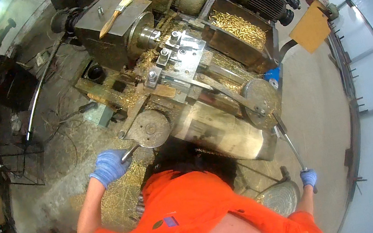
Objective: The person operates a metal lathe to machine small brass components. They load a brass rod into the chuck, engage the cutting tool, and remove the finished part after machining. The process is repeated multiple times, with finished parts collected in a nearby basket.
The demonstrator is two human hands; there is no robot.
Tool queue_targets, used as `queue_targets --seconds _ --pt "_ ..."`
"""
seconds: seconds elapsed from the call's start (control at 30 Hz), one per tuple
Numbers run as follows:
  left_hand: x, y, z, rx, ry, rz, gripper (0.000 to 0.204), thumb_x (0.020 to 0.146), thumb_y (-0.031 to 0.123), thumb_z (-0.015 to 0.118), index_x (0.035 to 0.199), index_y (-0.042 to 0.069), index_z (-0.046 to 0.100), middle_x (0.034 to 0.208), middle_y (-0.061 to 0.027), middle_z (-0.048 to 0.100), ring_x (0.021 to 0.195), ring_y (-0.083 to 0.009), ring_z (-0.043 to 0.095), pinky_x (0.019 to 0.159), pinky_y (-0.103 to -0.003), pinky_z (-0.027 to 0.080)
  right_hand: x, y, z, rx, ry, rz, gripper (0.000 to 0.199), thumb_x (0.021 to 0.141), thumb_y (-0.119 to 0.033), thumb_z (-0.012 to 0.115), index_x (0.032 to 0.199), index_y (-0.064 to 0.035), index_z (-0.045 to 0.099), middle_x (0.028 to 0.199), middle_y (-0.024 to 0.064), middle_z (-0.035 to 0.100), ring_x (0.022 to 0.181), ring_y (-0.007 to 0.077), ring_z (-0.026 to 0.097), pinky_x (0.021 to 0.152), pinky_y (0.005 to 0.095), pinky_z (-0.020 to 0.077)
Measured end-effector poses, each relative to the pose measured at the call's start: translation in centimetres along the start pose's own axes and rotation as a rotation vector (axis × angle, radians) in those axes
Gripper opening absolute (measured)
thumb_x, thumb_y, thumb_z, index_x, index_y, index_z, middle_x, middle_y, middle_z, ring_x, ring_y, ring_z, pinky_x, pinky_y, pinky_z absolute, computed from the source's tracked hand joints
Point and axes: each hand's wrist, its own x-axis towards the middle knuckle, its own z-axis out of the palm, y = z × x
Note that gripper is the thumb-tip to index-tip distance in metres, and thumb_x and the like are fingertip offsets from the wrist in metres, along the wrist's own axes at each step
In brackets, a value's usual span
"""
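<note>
Grey concrete floor [315, 109] spreads around an old metal lathe [178, 68], and brass-coloured swarf litters the ground on the near side of that machine. Someone in an orange top stands close against the lathe, both hands in blue gloves.

Left hand [109, 166] is closed around the short handle of a round handwheel [150, 129] at the lathe's near left corner; the fingers are curled tight on that handle. Right hand [309, 178] grips the end of a long thin lever [290, 144] that slants down from a second round wheel [259, 98] on the lathe's near right side; its fingers are wrapped shut around the lever's tip.

On top of the lathe's boxy headstock lies a paintbrush [115, 16] with a pale wooden handle. Behind the carriage, a tray [237, 27] on the far side of the lathe holds a heap of small brass pieces. To the right of the lathe a brown cardboard sheet [310, 27] sticks up from a bracket.
</note>
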Motion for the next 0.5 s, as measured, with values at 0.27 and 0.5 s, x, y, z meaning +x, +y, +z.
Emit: queue_targets --seconds 0.27,0.5 --pt "0.3 -0.9 0.8 -0.06 0.041 0.031 0.021 0.076 0.029 0.058 0.079 0.009 0.062 0.064 -0.017 0.058 0.061 -0.0355 0.056 0.057 -0.043 0.044 -1.0 0.4 1.0 -0.024 0.07 0.006 0.03 0.07 -0.032 0.059 0.073 -0.003 0.067 0.073 0.0221 0.061 0.069 0.0363 0.063 0.065 0.0425 0.049" --pt "0.2 -1.0 0.8 -0.042 0.035 0.012 0.02 0.075 0.029 0.059 0.079 0.009 0.063 0.062 -0.0159 0.058 0.059 -0.034 0.057 0.057 -0.042 0.045 -2.4 -0.6 0.3 -0.01 0.078 -0.002 0.03 0.07 -0.032 0.059 0.072 -0.0031 0.067 0.072 0.0208 0.062 0.069 0.0356 0.063 0.064 0.0416 0.0493"
